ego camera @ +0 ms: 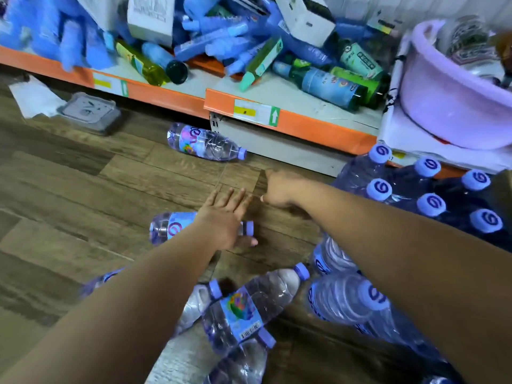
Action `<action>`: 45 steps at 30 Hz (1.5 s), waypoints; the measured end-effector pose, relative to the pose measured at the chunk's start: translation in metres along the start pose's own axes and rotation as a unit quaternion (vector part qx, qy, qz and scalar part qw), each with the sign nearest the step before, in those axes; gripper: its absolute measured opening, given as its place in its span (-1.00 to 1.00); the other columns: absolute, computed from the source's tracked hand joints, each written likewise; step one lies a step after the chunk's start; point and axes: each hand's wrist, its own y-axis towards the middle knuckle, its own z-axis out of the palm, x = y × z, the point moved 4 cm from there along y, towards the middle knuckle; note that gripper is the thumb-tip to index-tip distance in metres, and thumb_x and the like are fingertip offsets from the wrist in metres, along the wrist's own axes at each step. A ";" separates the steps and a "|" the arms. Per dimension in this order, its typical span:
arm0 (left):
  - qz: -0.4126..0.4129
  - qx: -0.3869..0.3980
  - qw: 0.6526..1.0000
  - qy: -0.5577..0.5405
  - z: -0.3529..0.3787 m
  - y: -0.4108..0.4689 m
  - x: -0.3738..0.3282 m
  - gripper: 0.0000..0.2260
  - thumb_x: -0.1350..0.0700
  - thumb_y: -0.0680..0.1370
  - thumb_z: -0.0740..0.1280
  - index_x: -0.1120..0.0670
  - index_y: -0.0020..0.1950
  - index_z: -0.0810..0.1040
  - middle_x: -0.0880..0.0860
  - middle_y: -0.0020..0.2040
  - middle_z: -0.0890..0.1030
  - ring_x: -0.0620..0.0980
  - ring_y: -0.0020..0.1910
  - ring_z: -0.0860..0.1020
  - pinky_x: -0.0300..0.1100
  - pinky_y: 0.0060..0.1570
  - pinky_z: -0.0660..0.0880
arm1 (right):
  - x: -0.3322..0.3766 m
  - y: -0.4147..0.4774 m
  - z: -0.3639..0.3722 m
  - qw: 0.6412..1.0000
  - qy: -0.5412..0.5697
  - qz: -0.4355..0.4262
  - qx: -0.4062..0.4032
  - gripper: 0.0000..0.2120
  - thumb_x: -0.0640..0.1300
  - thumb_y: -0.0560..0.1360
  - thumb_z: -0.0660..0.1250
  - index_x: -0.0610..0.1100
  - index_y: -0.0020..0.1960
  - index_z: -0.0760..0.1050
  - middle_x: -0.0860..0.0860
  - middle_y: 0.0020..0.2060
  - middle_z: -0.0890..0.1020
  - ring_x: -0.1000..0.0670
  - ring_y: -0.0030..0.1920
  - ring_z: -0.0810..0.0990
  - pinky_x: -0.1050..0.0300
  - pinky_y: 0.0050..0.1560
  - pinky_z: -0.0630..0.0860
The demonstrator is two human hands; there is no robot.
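Clear water bottle — lilac cap, blue label — lies sideways on the floor.

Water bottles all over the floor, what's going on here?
A person reaches out over a wooden floor strewn with water bottles, below a cluttered shelf. The left hand, fingers straight and spread, is over the neck of a lying bottle. The right hand is curled just beyond it; whether it holds anything is unclear. A cluster of upright bottles stands at the right.

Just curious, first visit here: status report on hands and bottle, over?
Left hand open, flat over lying bottle. Right hand curled, nothing seen inside. Other bottles scattered near.
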 end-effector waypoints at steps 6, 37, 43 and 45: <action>0.053 -0.025 0.998 0.001 0.021 0.019 0.008 -0.18 -0.31 0.45 0.22 -0.12 0.54 -0.16 0.06 0.57 -0.23 0.09 0.55 -0.23 0.04 0.51 -0.18 | 0.019 0.060 0.012 1.000 0.024 -0.002 0.000 -0.39 -0.12 0.56 0.23 -0.19 0.53 0.07 -0.21 0.45 0.31 -0.18 0.40 0.37 0.08 0.31 0.38; 0.020 -0.029 0.999 -0.007 0.013 0.043 0.018 -0.43 -0.21 0.51 0.23 0.06 0.42 0.28 0.08 0.44 0.35 0.11 0.42 0.32 0.00 0.43 0.15 | 0.020 0.058 -0.010 0.894 0.415 0.029 -0.168 -0.82 -0.16 0.49 0.28 -0.11 -0.06 0.26 -0.25 0.09 0.55 -0.26 -0.03 0.64 -0.15 0.02 0.60; 0.020 -0.112 0.993 0.027 -0.007 0.022 0.018 -0.54 -0.13 0.52 0.24 0.09 0.33 0.37 0.07 0.33 0.47 0.06 0.37 0.35 -0.11 0.28 0.32 | -0.018 0.020 -0.049 0.913 0.346 -0.021 -0.215 -0.84 -0.23 0.44 0.32 0.00 -0.05 0.46 -0.11 -0.04 0.59 -0.15 -0.14 0.62 0.08 -0.12 0.55; 0.005 -0.144 0.988 0.052 -0.025 0.014 0.029 -0.53 -0.21 0.50 0.23 0.06 0.27 0.41 0.03 0.29 0.49 0.04 0.35 0.33 -0.08 0.26 0.31 | -0.028 0.006 -0.058 0.922 0.323 -0.034 -0.208 -0.81 -0.26 0.43 0.34 0.00 -0.03 0.53 -0.03 -0.13 0.56 -0.03 -0.27 0.55 0.20 -0.25 0.46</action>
